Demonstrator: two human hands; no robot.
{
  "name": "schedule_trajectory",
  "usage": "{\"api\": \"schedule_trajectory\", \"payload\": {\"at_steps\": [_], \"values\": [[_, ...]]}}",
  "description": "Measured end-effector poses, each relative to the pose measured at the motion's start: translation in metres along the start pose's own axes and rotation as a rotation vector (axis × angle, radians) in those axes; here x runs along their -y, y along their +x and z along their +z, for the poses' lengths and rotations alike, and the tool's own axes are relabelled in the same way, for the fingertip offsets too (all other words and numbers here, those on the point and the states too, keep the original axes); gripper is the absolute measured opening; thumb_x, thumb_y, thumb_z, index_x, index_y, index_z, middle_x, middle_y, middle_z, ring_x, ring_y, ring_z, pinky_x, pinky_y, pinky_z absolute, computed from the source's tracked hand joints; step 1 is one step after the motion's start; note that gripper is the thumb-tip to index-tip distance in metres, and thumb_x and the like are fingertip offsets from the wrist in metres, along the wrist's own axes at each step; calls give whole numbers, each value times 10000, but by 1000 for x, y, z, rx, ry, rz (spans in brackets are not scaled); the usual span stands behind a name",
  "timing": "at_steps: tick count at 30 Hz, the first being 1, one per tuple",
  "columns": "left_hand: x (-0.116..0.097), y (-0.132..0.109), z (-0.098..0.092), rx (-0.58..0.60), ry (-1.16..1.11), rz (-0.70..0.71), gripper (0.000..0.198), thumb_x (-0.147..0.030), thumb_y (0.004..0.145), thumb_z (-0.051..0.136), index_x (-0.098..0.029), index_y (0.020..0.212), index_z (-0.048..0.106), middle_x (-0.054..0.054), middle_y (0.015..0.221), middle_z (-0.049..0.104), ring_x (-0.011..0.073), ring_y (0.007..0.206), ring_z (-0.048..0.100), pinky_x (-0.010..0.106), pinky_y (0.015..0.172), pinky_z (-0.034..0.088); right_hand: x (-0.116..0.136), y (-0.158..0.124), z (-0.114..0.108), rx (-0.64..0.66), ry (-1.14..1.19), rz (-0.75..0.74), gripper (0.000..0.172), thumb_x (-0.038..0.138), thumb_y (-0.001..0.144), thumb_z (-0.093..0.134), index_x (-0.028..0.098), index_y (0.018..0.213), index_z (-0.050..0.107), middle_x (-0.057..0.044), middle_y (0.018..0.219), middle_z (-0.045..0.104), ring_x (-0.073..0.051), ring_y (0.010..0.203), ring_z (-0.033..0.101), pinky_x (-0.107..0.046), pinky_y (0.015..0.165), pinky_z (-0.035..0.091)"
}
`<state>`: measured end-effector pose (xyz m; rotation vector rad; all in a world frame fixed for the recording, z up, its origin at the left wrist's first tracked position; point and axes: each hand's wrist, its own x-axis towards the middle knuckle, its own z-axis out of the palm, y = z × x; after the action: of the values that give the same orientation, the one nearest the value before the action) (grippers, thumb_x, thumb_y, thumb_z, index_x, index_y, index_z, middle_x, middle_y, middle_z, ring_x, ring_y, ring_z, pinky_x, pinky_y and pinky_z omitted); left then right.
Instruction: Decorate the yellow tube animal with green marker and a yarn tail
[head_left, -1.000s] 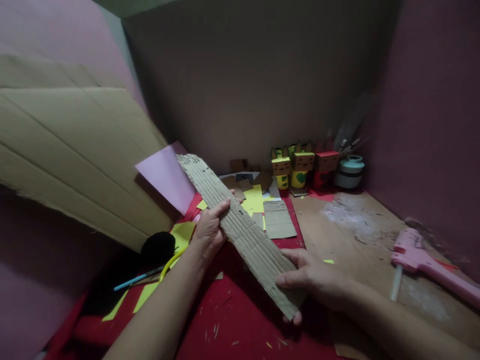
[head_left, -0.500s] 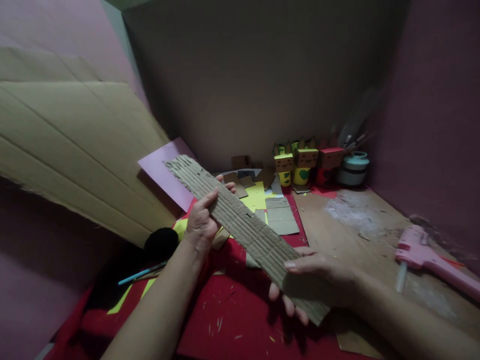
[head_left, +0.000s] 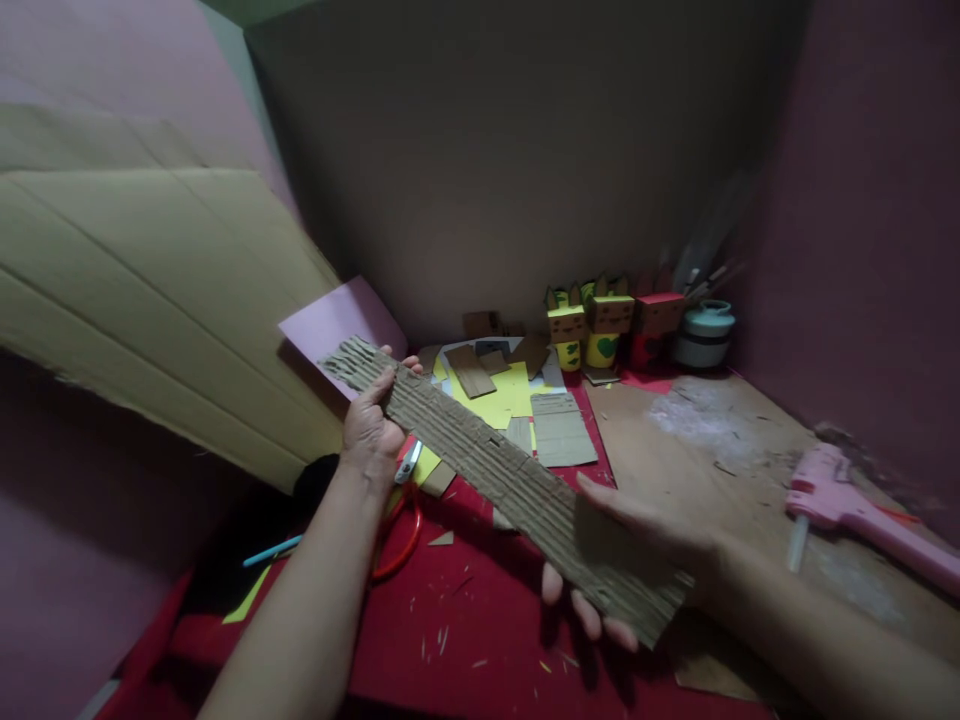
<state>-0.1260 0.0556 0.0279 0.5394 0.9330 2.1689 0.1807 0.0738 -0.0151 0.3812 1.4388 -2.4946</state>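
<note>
A long strip of corrugated cardboard [head_left: 502,465], its ridges bared and one end ragged, slants across the middle of the view above the red cloth. Toward its far left end, my left hand [head_left: 373,420] grips it, thumb on top and fingertips showing past the far edge. My right hand [head_left: 660,530] holds the near right end, with fingers curled under the lower edge and the thumb stretched along the upper one. Beneath the left forearm lies a red-handled tool [head_left: 405,545], probably scissors, partly hidden by the wrist.
Cardboard pieces [head_left: 564,430] and yellow paper [head_left: 506,395] lie behind the strip. Decorated box-headed figures [head_left: 611,330] and a teal-lidded pot [head_left: 705,335] stand by the wall. A pink glue gun [head_left: 832,495] lies right. Large cardboard [head_left: 150,280] and purple paper [head_left: 345,310] lean left.
The strip's left end has dropped slightly, and my left hand has shifted left and down along with it. My right thumb has moved from the strip's face to its upper edge.
</note>
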Motion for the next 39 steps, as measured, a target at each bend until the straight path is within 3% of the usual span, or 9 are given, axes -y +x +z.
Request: {"api": "schedule_trajectory", "payload": {"at_steps": [3, 6, 8, 10, 14, 18, 27, 34, 39], "values": [[4, -1, 0, 89, 29, -44, 112, -186, 914, 556, -182, 929, 667, 16, 742, 735, 125, 704, 697, 241, 713, 559, -4, 7, 2, -208, -47, -153, 714, 754, 845, 385, 100, 869, 673, -93, 679, 624, -140, 552, 580, -232, 474, 455], [14, -12, 5, 241, 102, -137, 182, -318, 838, 707, -155, 912, 672, 62, 783, 739, 180, 762, 706, 284, 677, 558, -8, 12, 7, -561, -223, -377, 506, 599, 863, 527, 164, 1100, 630, -71, 818, 657, -141, 611, 583, -242, 512, 447], [22, -25, 11, 363, 149, -186, 371, -389, 738, 806, -153, 992, 675, 107, 869, 751, 241, 853, 711, 329, 686, 562, -8, 13, 11, -777, -447, -496, 546, 504, 833, 621, 214, 1288, 538, -100, 1038, 678, -219, 869, 646, -322, 715, 519], [29, -40, 19, 479, 174, -212, 553, -448, 646, 863, -170, 1082, 667, 111, 928, 748, 269, 898, 702, 364, 725, 565, -8, 13, 14, -974, -676, -554, 645, 465, 801, 663, 208, 1363, 479, -143, 1251, 622, -304, 1129, 590, -437, 938, 481], [37, -60, 29, 610, 202, -217, 574, -469, 645, 857, -184, 1110, 676, 102, 1025, 732, 271, 961, 684, 365, 799, 559, -9, 14, 15, -1207, -979, -551, 722, 465, 778, 666, 129, 1379, 452, -219, 1318, 572, -390, 1178, 571, -546, 982, 458], [39, -60, 30, 595, 236, -212, 330, -292, 794, 753, -208, 1102, 670, 67, 1028, 735, 213, 928, 694, 321, 799, 558, -14, 17, 12, -1207, -1072, -570, 797, 439, 752, 702, 139, 1421, 389, -208, 1325, 567, -380, 1177, 585, -537, 972, 489], [47, -57, 23, 556, 294, -252, 331, -200, 781, 732, -188, 1105, 668, 70, 1001, 744, 186, 869, 703, 286, 781, 549, -23, 22, 4, -1107, -993, -687, 711, 261, 795, 625, 152, 1441, 351, -197, 1388, 532, -337, 1274, 528, -520, 1067, 431], [49, -58, 23, 552, 307, -249, 406, -185, 778, 734, -192, 1176, 651, 75, 981, 749, 196, 842, 704, 297, 748, 544, -9, 19, 8, -1036, -468, -622, 553, 262, 697, 638, 166, 1231, 527, -133, 1188, 668, -298, 1109, 624, -440, 951, 500], [47, -59, 25, 534, 304, -249, 365, -178, 761, 740, -185, 1121, 677, 68, 969, 747, 185, 830, 699, 293, 770, 542, -9, 21, 1, -824, -46, -556, 308, 337, 685, 705, 165, 934, 645, -95, 914, 737, -287, 905, 696, -396, 783, 543]]}}
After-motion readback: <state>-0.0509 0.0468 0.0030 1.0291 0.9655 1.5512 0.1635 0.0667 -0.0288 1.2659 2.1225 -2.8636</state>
